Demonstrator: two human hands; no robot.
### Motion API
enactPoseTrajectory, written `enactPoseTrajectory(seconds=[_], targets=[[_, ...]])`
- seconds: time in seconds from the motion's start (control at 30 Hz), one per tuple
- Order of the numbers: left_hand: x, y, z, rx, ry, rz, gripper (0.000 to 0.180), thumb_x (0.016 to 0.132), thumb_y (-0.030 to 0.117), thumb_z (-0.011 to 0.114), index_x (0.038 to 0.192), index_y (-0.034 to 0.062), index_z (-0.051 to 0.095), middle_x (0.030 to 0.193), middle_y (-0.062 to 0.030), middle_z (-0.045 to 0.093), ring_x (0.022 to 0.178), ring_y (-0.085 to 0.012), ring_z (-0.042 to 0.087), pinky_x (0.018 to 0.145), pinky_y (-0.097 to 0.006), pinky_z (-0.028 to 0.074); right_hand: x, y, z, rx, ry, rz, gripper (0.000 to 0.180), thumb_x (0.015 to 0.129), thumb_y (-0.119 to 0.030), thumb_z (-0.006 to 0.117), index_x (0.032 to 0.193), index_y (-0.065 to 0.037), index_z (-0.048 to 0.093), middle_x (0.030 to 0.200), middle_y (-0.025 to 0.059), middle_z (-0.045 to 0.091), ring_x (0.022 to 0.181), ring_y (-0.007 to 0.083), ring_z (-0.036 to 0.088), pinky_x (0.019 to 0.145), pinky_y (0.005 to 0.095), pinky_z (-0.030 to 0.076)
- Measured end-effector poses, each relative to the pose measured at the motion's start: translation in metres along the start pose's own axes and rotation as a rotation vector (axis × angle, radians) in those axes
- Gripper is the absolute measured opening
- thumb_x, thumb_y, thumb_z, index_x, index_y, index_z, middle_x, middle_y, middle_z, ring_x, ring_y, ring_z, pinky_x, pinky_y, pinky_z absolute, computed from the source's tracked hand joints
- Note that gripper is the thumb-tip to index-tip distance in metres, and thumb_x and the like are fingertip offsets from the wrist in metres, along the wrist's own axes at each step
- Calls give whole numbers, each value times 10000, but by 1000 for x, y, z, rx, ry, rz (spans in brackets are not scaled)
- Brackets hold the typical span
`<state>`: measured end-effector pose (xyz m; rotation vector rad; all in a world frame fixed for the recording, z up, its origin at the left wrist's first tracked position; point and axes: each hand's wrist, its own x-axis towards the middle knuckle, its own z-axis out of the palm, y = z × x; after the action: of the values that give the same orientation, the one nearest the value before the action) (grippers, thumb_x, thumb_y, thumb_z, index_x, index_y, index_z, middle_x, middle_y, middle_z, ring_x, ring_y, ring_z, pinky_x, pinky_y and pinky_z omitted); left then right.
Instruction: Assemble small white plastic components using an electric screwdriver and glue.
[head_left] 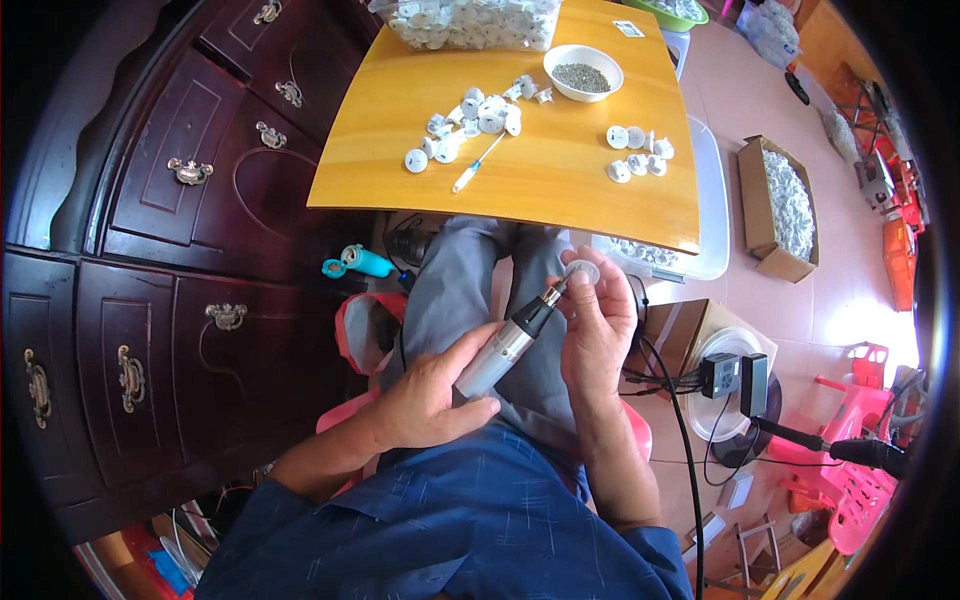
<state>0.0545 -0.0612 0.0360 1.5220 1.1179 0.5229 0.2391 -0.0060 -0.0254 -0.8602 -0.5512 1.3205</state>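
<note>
My left hand [440, 395] is wrapped round the grey body of an electric screwdriver [492, 362] with a black nose. Its metal tip meets a small white round plastic part [583, 271], which the fingers of my right hand [598, 335] pinch just past the table's near edge. On the yellow table [380, 120] lie a loose heap of white plastic parts [480, 115] and a smaller group of similar parts [637, 140] to the right. A thin screwdriver with a white and blue handle [466, 178] lies by the heap. Small metal screws fill a white bowl [562, 55].
A clear bin of white parts [480, 25] stands at the table's far edge. Dark wooden drawers [190, 200] line the left. A cardboard box of white parts [760, 200] sits on the floor at right, near a black cable [685, 430] and a pink chair [850, 480].
</note>
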Motion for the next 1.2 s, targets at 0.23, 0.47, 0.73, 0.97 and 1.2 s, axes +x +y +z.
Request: enactPoseTrajectory(seconds=[0.23, 0.47, 0.73, 0.97, 1.2], targets=[[1, 3, -3, 30, -16, -20, 759, 798, 117, 673, 1456, -28, 323, 1208, -236, 606, 1102, -303, 637, 960, -353, 461, 1, -2, 2, -8, 13, 30, 308, 973, -60, 589, 1268, 23, 571, 1120, 121, 671, 847, 143, 671, 752, 248, 553], [2, 7, -5, 81, -9, -15, 753, 792, 90, 667, 1452, -38, 327, 1234, -256, 594, 1151, -327, 618, 981, -358, 456, 1, -1, 0, -28, 27, 54, 310, 971, -64, 594, 1266, 26, 577, 1118, 127, 674, 843, 143, 671, 740, 248, 562], [4, 7, -7, 134, 17, 25, 743, 787, 82, 669, 1445, -22, 339, 1203, -253, 616, 1125, -344, 632, 957, -369, 474, 2, -1, 1, -56, 23, 44, 310, 964, -47, 597, 1266, 25, 583, 1127, 124, 675, 859, 140, 664, 754, 255, 562], [1, 1, -12, 19, -41, -1, 712, 824, 103, 664, 1451, -5, 344, 1103, -160, 651, 963, -259, 669, 875, -345, 499, 0, 1, 0, -185, -31, -88, 271, 952, 21, 580, 1221, 13, 620, 1125, 92, 676, 875, 122, 657, 784, 253, 553], [-1, 1, -18, -656, -220, -244, 627, 918, 110, 587, 1470, 4, 309, 829, -28, 559, 582, -66, 520, 533, -211, 427, -1, 2, 1, -247, -34, -140, 227, 943, 38, 589, 1160, 9, 649, 1074, 79, 680, 872, 112, 657, 767, 239, 542]])
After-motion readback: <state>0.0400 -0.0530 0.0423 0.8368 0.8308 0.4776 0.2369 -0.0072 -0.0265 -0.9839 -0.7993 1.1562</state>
